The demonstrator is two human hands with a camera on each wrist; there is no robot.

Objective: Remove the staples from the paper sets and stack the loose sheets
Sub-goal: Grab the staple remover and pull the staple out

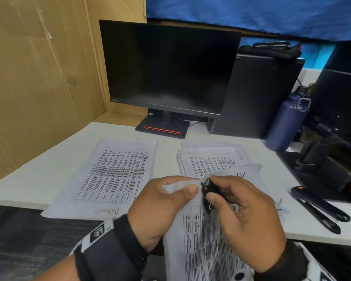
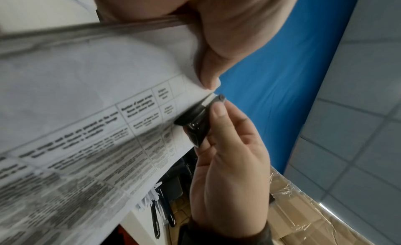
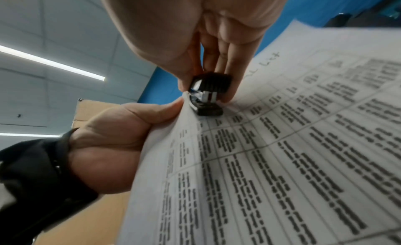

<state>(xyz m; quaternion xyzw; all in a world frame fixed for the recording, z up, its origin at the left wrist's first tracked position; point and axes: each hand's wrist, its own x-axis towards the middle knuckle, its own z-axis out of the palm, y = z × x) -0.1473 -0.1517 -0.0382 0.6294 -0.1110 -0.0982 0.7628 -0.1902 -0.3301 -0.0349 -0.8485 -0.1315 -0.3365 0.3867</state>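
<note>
Your left hand (image 1: pixel 164 201) pinches the top corner of the stapled set of white printed table sheets (image 1: pixel 207 240), thumb on top and fingers curled under, and holds it raised above the near edge of the white counter (image 1: pixel 166 147). Your right hand (image 1: pixel 245 216) grips the small black staple remover (image 1: pixel 210 193) between thumb and fingers, its metal claws set on that same corner, right beside your left thumb. Take the dark, switched-off computer monitor (image 1: pixel 170 67) as your landmark: two paper stacks lie on the counter in front of it, a flat stack of printed sheets with "Admin" handwritten on it (image 1: pixel 114 175) in front and a little left, and a thicker, uneven pile of printed sheets (image 1: pixel 209 157) in front and to the right, partly hidden by the set you hold. Right of the monitor stands one black computer tower (image 1: pixel 257 94), then one dark blue metal water bottle (image 1: pixel 286 122). Further right and nearer to you lie one black stapler (image 1: pixel 320 165) and one pair of black-handled scissors (image 1: pixel 320 207). Left of the monitor a brown cardboard panel (image 1: pixel 39 78) walls off the counter, and behind it hangs a blue sheet (image 1: pixel 251 13).
</note>
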